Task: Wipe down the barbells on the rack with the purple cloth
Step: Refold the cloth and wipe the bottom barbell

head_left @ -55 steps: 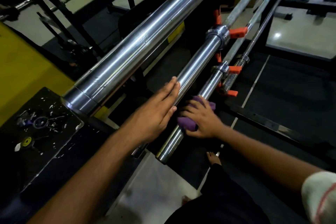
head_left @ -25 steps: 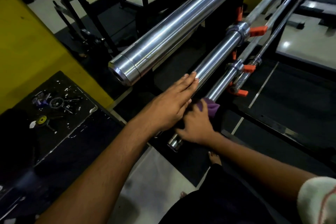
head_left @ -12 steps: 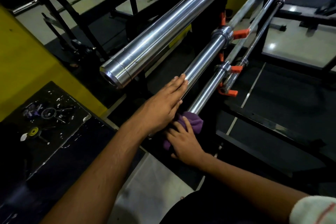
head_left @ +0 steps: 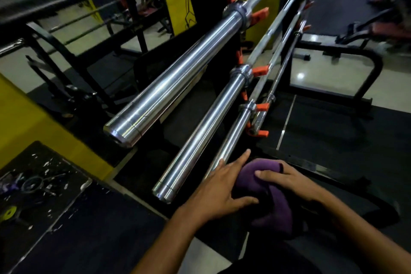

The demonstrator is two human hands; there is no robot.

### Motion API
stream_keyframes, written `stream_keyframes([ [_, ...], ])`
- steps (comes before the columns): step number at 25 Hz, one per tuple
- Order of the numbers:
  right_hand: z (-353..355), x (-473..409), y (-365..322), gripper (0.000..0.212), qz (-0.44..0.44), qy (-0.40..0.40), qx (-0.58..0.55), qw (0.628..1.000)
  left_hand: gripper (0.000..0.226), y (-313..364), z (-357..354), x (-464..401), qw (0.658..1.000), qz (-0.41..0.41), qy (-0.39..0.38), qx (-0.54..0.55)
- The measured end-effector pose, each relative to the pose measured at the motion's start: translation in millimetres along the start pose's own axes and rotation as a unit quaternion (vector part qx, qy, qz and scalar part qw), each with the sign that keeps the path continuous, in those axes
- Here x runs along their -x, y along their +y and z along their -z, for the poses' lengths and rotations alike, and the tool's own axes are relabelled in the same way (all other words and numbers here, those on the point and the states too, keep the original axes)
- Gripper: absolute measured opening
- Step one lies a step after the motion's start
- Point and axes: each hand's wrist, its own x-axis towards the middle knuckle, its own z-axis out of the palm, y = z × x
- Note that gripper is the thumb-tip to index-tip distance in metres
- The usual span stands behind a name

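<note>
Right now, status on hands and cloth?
Right hand grips purple cloth. Left hand open, touching cloth, fingertips by third barbell. Nothing blocking.

Both forearms are bare from the wrist to the near edge of the view, with no sleeve, watch or band on them. The left hand (head_left: 219, 193) and right hand (head_left: 287, 181) wear no gloves and no rings. Dark clothing (head_left: 266, 260) shows low between the arms.
</note>
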Motion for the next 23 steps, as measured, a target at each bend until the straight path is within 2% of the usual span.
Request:
stream_keyframes([
  [2,27,9,-10,0.021,0.003,0.013,0.088,0.996,0.070,-5,-7,-10,0.997,0.029,-0.021,0.075],
  [4,49,11,-8,0.018,0.000,0.071,0.204,0.976,0.041,-1,-8,-21,0.995,0.050,-0.016,0.090],
  [6,62,13,9,0.017,-0.018,0.170,0.260,0.950,0.037,9,-4,-34,0.996,0.066,-0.003,0.066],
  [8,57,16,39,0.022,-0.030,0.276,0.231,0.932,0.036,20,2,-47,0.997,0.076,0.015,0.008],
  [9,46,18,55,0.023,-0.045,0.318,0.178,0.930,0.034,24,3,-54,0.996,0.083,0.026,-0.025],
  [11,18,18,70,0.023,-0.099,0.349,-0.043,0.931,0.030,37,2,-69,0.992,0.084,0.049,-0.076],
  [12,6,17,72,0.029,-0.123,0.347,-0.180,0.912,0.030,45,0,-77,0.992,0.070,0.045,-0.092],
  [13,-2,13,72,0.035,-0.129,0.346,-0.305,0.878,0.029,54,-3,-85,0.993,0.052,0.023,-0.101],
  [14,-7,12,66,0.040,-0.131,0.351,-0.383,0.844,0.031,64,-8,-93,0.993,0.033,-0.018,-0.108],
  [17,4,-5,53,0.044,-0.118,0.403,-0.473,0.775,0.057,84,-11,-104,0.976,0.002,-0.164,-0.142],
  [19,18,-22,44,0.052,-0.107,0.388,-0.492,0.772,0.067,78,2,-117,0.964,-0.015,-0.192,-0.182],
  [21,26,-33,44,0.058,-0.098,0.369,-0.512,0.770,0.062,63,26,-119,0.961,-0.061,-0.165,-0.215],
  [23,39,-48,57,0.041,-0.101,0.342,-0.543,0.760,0.058,37,54,-130,0.959,-0.093,-0.066,-0.258],
])
